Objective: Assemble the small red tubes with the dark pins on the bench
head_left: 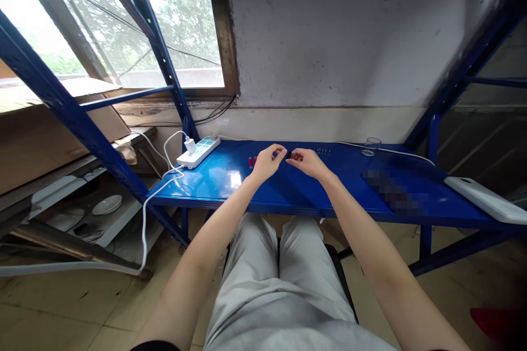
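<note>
Over the blue table [222,186], my two hands come close together. My right hand [307,162] pinches a small black piece [289,154], too small to name further. Beside it, my left hand [268,162] has thumb and fingertips drawn together near that piece; what they hold, if anything, is hidden. Small red pieces [250,163] stand just left of my left hand, one partly covered by it. Behind my right hand, several tiny metallic pieces [323,151] sit in rows on the table.
A white power strip [200,152] with a plugged-in charger and cable occupies the left end. Toward the right are a clear glass cup [371,145], a blurred dark strip [395,192] and a white flat object [488,197]. Blue metal posts [164,60] frame the table.
</note>
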